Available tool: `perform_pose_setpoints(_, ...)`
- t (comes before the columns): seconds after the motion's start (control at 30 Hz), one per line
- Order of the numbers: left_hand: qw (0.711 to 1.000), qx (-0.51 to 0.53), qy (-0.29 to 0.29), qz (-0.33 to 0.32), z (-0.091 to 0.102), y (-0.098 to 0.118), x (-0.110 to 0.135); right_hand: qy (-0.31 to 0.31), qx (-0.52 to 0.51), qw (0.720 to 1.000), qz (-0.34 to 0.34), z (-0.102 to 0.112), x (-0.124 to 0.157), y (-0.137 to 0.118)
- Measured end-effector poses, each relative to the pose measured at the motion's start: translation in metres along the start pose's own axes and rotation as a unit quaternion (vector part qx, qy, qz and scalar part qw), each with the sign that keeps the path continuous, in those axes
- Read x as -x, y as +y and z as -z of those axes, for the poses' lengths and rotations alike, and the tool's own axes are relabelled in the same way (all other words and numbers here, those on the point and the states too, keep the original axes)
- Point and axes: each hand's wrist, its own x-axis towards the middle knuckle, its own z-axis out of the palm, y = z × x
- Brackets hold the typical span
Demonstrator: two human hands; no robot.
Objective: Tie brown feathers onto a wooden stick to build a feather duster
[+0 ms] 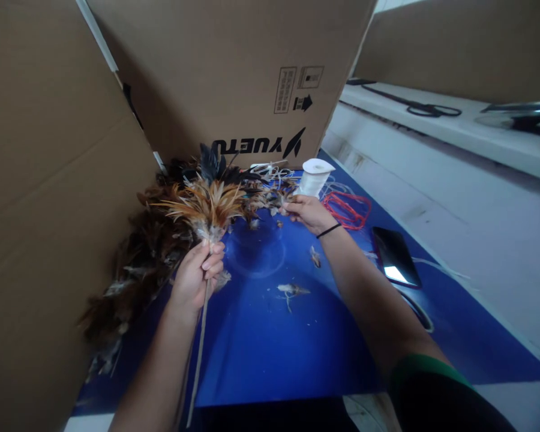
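Note:
My left hand (pixel 198 273) is closed round the thin stick of a feather duster (pixel 213 204), just below its feathers. The duster stands upright, with orange-brown feathers around black ones, and a string-like tail of the stick hangs toward me. Over the far side of the blue table my right hand (pixel 308 213) pinches small brown feathers (pixel 276 201) at the edge of a loose pile. Exactly how many it grips is hidden. A large heap of dark brown feathers (pixel 148 252) lies left of my left hand. Beside my right hand stands a white spool of ribbon (pixel 315 177).
Cardboard boxes (pixel 234 72) wall the back and left. Red cord (pixel 348 210) and a phone (pixel 395 255) lie to the right on the blue table (pixel 270 354). Scissors (pixel 432 110) rest on a white ledge. Feather scraps (pixel 293 290) lie mid-table.

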Motion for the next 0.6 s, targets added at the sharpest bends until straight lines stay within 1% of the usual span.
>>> perform_pose_setpoints(0.03,1.000,0.007,-0.002,0.008,0.000,-0.001,0.000,-0.031,-0.063,0.998,-0.007,-0.002,0.009,-0.005)
perform_pose_setpoints(0.1,0.999,0.025,-0.006,0.024,0.000,-0.004,-0.001,-0.092,-0.134,0.987,-0.017,-0.009,0.027,-0.014)
perform_pose_setpoints(0.2,0.997,0.052,-0.020,0.049,0.000,-0.010,-0.004,-0.148,-0.160,0.976,-0.022,-0.024,0.052,-0.026)
perform_pose_setpoints(0.3,0.997,0.061,-0.011,0.054,0.001,-0.015,-0.006,-0.189,-0.158,0.969,-0.022,-0.042,0.073,-0.033)
perform_pose_setpoints(0.4,0.997,0.053,0.002,0.049,0.001,-0.019,-0.007,-0.204,-0.174,0.963,-0.034,-0.060,0.086,-0.036)
perform_pose_setpoints(0.5,0.998,0.033,-0.001,0.048,0.001,-0.022,-0.007,-0.196,-0.200,0.959,-0.047,-0.073,0.091,-0.036)
perform_pose_setpoints(0.6,0.999,0.005,-0.006,0.047,0.001,-0.024,-0.007,-0.181,-0.203,0.960,-0.060,-0.080,0.092,-0.035)
